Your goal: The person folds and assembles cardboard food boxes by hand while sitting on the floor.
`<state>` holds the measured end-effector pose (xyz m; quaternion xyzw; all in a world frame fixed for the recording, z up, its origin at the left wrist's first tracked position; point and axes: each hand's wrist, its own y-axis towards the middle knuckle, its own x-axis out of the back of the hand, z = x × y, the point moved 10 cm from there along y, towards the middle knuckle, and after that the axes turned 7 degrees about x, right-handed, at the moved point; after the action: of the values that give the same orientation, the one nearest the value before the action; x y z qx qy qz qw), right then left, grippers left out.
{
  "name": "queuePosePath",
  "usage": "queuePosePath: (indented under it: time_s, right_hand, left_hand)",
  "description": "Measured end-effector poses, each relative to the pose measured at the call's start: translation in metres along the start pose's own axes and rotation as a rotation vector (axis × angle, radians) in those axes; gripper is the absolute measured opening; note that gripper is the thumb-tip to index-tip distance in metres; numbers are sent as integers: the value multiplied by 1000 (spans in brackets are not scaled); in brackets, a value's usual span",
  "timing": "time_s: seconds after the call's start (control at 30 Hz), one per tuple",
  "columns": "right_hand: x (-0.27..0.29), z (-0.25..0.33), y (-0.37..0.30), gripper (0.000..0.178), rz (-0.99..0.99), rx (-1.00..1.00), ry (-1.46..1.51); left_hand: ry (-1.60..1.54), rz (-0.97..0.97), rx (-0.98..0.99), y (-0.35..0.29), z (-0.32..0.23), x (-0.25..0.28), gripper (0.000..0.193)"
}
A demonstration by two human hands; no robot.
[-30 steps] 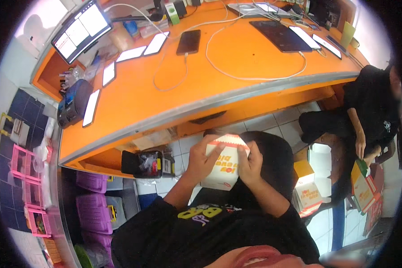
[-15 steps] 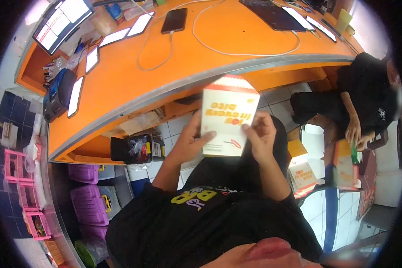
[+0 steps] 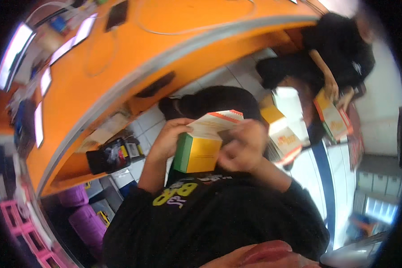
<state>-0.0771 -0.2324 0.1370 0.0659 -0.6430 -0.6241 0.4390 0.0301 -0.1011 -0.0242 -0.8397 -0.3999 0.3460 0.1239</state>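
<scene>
In front of my torso is a cardboard food box (image 3: 203,154), partly folded, with yellow and green sides and a white panel edged in red. My left hand (image 3: 170,136) grips it at the upper left, fingers along the white panel. Close against the box's right side, my right hand (image 3: 246,146) has bent fingers and is smeared by motion; whether it grips the cardboard is unclear. To the right, a similar printed box (image 3: 285,140) in white and yellow lies beside a plain white cardboard piece (image 3: 291,107).
At the right a person in black (image 3: 339,53) has both hands at another printed box (image 3: 332,117). An orange counter (image 3: 98,76) with a metal edge curves across the far side, carrying phones and a cable. Below it are a black bin (image 3: 107,157) and purple crates (image 3: 87,223).
The box has turned from its printed white panel to its yellow and green sides and come nearer my torso. My right hand has shifted to its side. The whole view has swung right.
</scene>
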Motion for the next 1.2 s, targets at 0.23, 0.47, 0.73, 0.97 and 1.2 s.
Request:
queuePosePath:
  time_s: [0.23,0.47,0.73,0.97,1.2]
  right_hand:
    - [-77,35,-28,86,929,397,160]
    - [-40,-49,-31,105,884,-147,67]
    - [64,-276,-202,107,979,-1052,-713]
    - [49,-241,-235,98,1048,-1252,-641]
    - [54,-216,-257,100,973,-1109,-646]
  left_hand:
    - [-76,550,192,36,63,-27,49]
    - [-683,384,349,74,144,-18,58]
    - [-920,821,517,65,110,-50,57]
    - [-958,801,506,65,109,-44,57]
    - [-974,792,526,69,111,-45,58]
